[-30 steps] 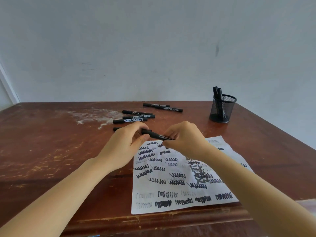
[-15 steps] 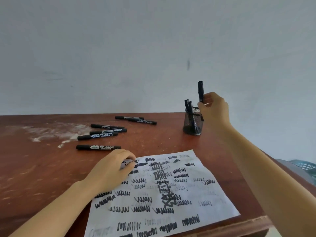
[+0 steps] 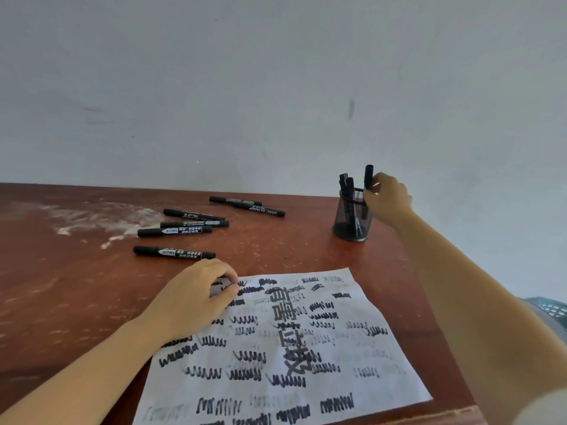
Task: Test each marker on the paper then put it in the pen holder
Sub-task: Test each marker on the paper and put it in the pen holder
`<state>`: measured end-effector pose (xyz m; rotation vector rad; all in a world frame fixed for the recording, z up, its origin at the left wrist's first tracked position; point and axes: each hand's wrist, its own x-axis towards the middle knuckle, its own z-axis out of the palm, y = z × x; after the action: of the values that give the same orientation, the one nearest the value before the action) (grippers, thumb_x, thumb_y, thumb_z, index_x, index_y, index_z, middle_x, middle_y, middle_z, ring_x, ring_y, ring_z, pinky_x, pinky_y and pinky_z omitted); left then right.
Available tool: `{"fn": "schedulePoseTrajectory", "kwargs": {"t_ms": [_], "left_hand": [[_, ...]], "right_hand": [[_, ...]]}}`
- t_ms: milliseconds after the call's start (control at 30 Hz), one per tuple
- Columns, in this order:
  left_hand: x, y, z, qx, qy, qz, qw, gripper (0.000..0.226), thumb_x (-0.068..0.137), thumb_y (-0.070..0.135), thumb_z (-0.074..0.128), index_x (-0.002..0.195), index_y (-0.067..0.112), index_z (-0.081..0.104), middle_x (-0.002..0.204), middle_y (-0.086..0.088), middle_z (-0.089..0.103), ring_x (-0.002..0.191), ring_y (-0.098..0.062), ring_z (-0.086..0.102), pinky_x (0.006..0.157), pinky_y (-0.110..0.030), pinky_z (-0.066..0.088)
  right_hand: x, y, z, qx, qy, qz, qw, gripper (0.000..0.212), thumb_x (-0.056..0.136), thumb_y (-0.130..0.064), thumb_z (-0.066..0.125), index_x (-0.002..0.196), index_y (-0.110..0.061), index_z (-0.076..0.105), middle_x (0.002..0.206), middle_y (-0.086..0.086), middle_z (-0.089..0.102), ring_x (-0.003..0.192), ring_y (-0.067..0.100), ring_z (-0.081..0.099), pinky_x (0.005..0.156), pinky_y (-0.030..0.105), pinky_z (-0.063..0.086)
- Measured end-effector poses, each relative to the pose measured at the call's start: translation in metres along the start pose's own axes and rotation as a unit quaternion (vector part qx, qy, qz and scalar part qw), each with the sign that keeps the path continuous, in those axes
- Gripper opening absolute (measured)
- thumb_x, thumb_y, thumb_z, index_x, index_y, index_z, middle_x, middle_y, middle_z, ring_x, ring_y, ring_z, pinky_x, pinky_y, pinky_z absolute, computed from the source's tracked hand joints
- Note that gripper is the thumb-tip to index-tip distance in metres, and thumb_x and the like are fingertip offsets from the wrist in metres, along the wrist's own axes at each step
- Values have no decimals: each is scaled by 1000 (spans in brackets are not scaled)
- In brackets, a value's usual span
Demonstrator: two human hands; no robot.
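My right hand (image 3: 389, 200) pinches a black marker (image 3: 368, 176) upright, its lower part inside the black mesh pen holder (image 3: 352, 220) at the table's far right. Two other markers (image 3: 346, 184) stand in the holder. My left hand (image 3: 196, 297) rests with curled fingers on the upper left corner of the white paper (image 3: 306, 342), which is covered with black scribbles. Several capped black markers (image 3: 175, 231) lie on the wood beyond my left hand; the nearest (image 3: 174, 252) is just above my knuckles.
The brown wooden table (image 3: 76, 286) has a pale scuffed patch (image 3: 92, 216) at the back left. A grey wall rises behind it. The table's right edge runs close to the holder, and a green mesh object (image 3: 552, 308) shows below it.
One second ago both hands held the marker over the paper. My right hand then carried it to the holder and has lowered it in. My left hand settled on the paper.
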<state>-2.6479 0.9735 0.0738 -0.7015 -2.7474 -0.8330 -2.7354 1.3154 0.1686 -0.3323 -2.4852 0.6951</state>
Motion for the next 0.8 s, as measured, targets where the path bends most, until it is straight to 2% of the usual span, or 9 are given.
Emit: {"fn": "schedulePoseTrajectory", "kwargs": {"t_ms": [67, 167, 367, 433, 500, 633, 800], "left_hand": [[0, 0, 0, 1, -1, -3, 1000, 6, 91, 35, 54, 94, 36, 60, 104, 24, 55, 99, 5, 50, 86, -23, 44], [0, -1, 0, -1, -2, -4, 1000, 6, 91, 35, 54, 92, 36, 60, 104, 23, 56, 100, 4, 50, 87, -24, 44], [-1, -1, 0, -6, -3, -5, 1000, 7, 91, 34, 54, 90, 36, 60, 100, 23, 57, 97, 3, 51, 84, -24, 45], [-1, -1, -1, -6, -1, -8, 1000, 9, 92, 32, 52, 90, 35, 60, 97, 23, 58, 95, 3, 52, 82, -23, 45], [-1, -1, -4, -3, 2, -7, 1000, 12, 93, 31, 50, 92, 34, 62, 94, 23, 59, 93, 3, 54, 82, -22, 46], [-3, 1, -13, -17, -22, -20, 999, 16, 94, 28, 50, 96, 29, 65, 96, 19, 63, 88, 2, 56, 83, -28, 50], [-7, -1, -33, 28, -123, -29, 992, 23, 92, 28, 48, 110, 27, 63, 119, 12, 60, 103, -8, 58, 90, -34, 49]], "right_hand": [[-1, 2, 3, -38, -21, 10, 999, 19, 87, -14, 49, 100, -8, 62, 92, 6, 63, 92, 30, 52, 80, 35, 28], [-2, 4, 6, -52, -41, 22, 998, 22, 86, -13, 49, 98, -8, 66, 96, 10, 66, 102, 32, 53, 80, 36, 26], [-12, -6, -1, -8, 27, -18, 999, 28, 86, -14, 56, 113, -9, 63, 116, 7, 64, 118, 28, 49, 98, 41, 34], [-19, -19, 0, 33, 62, -33, 997, 26, 86, -14, 56, 111, -9, 63, 115, 8, 63, 112, 28, 52, 97, 41, 40], [-29, -37, 10, 91, 62, -50, 993, 21, 87, -16, 58, 106, -11, 64, 110, 9, 64, 100, 26, 58, 87, 38, 48], [-58, -88, 50, 132, -73, -120, 981, 17, 88, -17, 64, 100, -7, 70, 99, 7, 70, 87, 15, 59, 74, 25, 44], [-92, -143, 97, 121, -282, -155, 939, 20, 83, -23, 73, 98, -10, 75, 102, 4, 72, 90, 15, 63, 74, 24, 46]]}}
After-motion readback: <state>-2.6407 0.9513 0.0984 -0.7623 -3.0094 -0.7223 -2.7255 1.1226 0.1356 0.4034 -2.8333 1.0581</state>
